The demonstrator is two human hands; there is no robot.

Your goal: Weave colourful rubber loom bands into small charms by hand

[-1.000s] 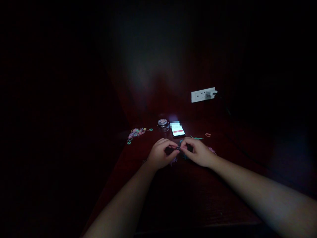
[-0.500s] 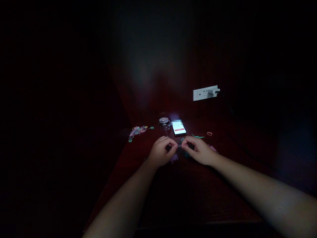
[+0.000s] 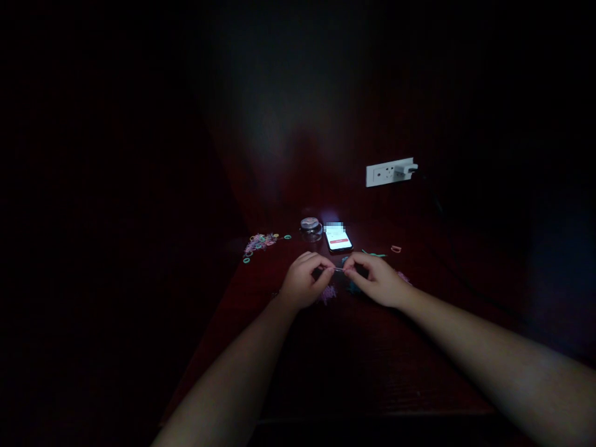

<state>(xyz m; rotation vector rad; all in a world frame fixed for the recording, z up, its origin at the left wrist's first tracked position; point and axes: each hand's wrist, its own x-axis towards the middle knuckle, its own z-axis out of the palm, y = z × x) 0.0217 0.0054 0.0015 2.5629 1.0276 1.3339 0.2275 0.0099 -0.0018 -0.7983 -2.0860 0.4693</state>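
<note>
Between my two hands a thin pale rubber band (image 3: pixel 339 269) is stretched. One end is pinched by my left hand (image 3: pixel 305 280), whose thumb and forefinger are closed. The other end sits in the closed fingertips of my right hand (image 3: pixel 378 279). Below the gap between the hands lies a small pile of purple bands (image 3: pixel 327 294). Partly hidden by my right hand is a clump of dark teal bands (image 3: pixel 354 287). Pink-purple bands (image 3: pixel 404 277) lie just beyond the right wrist.
On the dark red table (image 3: pixel 335 366) a mixed heap of coloured bands (image 3: pixel 261 243) lies at the left edge. A clear lidded jar (image 3: pixel 310 230) stands beside a lit phone (image 3: pixel 338 238). Green bands (image 3: pixel 375 253) and a pink band (image 3: pixel 395 249) lie right. A wall socket (image 3: pixel 388 172) holds a plug.
The whole view has shifted slightly. Both hands keep their pinch on the band, and the gap between the fingertips is about the same.
</note>
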